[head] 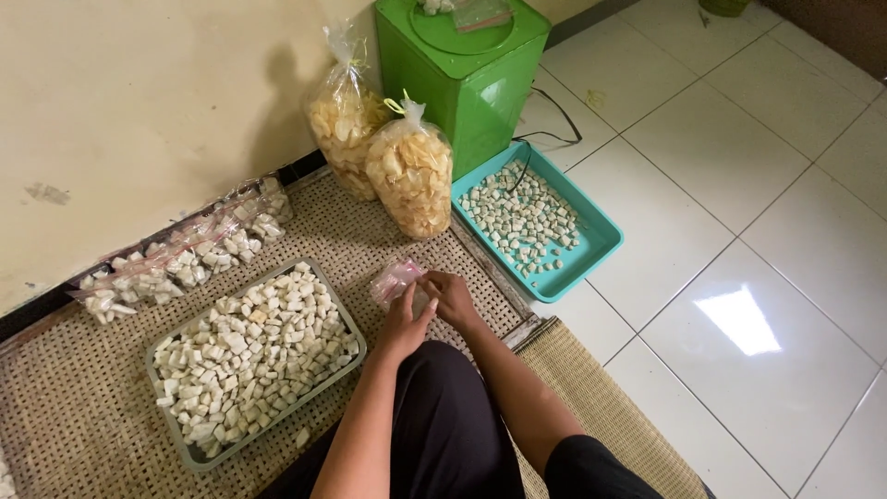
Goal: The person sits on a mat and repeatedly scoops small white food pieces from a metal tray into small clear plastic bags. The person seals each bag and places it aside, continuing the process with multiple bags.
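From the head camera, both hands meet over a woven mat (83,407) on the floor, just right of a grey tray (348,325) heaped with pale, roughly cut cubes (249,356). The left hand (404,323) and the right hand (450,298) are closed together on a small clear bag (395,277) with a reddish strip along its mouth; the fingers pinch it from both sides, the bag's upper end sticking out toward the wall, and whether any cubes are inside it cannot be told. By the look of it the step in hand is working the bag's mouth, opening or pressing it closed; which of the two the picture does not settle. Any further handling would call for a firm pinch at the strip and a steady hold on the thin plastic, which will crumple and slip easily. Along the wall lies a row of filled bags (185,254) holding the same cubes, well apart from the hands. Beyond the hands stand two tall tied bags of crackers (411,176), one leaning just beside the other, in front of a green tin (471,79). To the right of the mat, on the white tiled floor, a teal tray (596,245) holds a thinner scatter of cubes.
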